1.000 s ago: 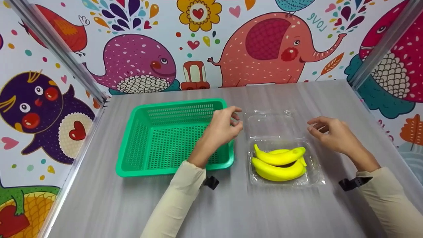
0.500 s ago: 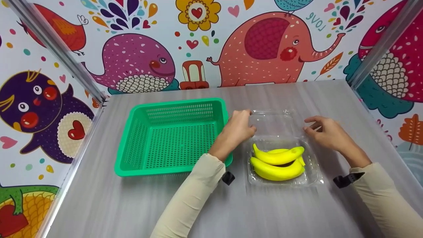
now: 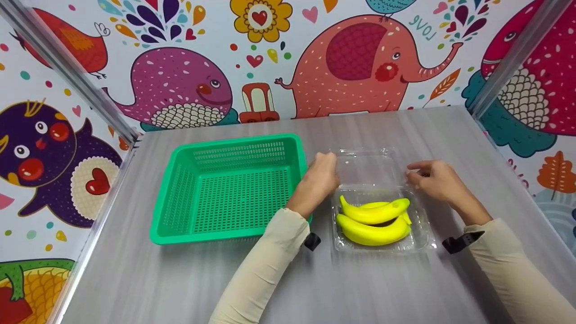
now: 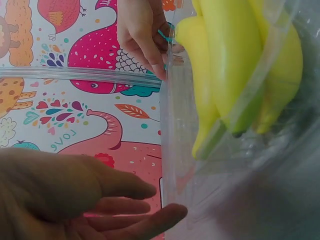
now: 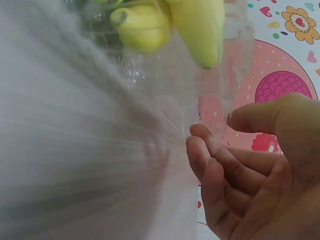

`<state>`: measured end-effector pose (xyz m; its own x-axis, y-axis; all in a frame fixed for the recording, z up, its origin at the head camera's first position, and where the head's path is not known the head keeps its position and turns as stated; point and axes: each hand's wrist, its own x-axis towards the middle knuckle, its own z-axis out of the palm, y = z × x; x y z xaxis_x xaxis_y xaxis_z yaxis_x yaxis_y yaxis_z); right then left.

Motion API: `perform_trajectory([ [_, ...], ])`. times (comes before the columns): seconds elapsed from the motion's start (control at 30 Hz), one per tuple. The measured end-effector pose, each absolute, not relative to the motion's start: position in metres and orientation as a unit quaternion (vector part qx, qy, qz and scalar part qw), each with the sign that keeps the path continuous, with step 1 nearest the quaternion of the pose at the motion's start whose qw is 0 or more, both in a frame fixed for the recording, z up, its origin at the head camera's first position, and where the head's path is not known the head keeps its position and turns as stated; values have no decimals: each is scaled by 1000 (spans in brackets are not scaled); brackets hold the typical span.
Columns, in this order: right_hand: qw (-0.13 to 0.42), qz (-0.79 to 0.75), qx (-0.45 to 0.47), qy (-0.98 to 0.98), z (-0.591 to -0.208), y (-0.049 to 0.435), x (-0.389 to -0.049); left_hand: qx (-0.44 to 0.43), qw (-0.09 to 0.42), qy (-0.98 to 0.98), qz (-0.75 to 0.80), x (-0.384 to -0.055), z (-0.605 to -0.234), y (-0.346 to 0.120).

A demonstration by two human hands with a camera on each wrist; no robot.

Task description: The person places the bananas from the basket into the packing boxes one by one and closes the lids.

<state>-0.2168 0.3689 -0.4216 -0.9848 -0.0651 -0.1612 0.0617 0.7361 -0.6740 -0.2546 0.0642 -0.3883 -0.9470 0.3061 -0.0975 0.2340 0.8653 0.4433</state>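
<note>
A clear plastic clamshell box (image 3: pixel 420 236) lies with its lid (image 3: pixel 366 170) folded back on the table. Yellow bananas (image 3: pixel 375 231) fill its near half; they also show close up as bananas (image 4: pixel 230 60) in the left wrist view. At the left side of the lid is my left hand (image 3: pixel 316 182), thumb and fingers apart and fingertips right by the plastic. My right hand (image 3: pixel 434 180) is at the opposite side of the lid. In the right wrist view its fingers (image 5: pixel 197 150) are bent loosely beside the edge, with a gap to the thumb.
A green perforated basket (image 3: pixel 161 198) stands left of the box, close to my left forearm. Behind the grey table (image 3: pixel 360 288) rises a wall (image 3: pixel 310 40) printed with cartoon animals. Metal corner posts (image 3: pixel 504 67) stand at both back corners.
My left hand has moved right, from over the basket's edge to the left side of the lid. My right hand has shifted slightly left toward the lid. Box and bananas stay put.
</note>
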Motion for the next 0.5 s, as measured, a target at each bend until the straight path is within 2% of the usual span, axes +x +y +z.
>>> perform_trajectory([
  [0.13, 92, -362, 7, 928, -421, 367, -216, 143, 76, 963, 215, -257, -394, 64],
  [0.33, 82, -359, 3, 930, -418, 367, -215, 142, 82, 960, 226, -246, -379, 60],
  [0.5, 35, -359, -8, 933, -418, 368, -212, 159, 45, 960, 226, -244, -380, 58],
])
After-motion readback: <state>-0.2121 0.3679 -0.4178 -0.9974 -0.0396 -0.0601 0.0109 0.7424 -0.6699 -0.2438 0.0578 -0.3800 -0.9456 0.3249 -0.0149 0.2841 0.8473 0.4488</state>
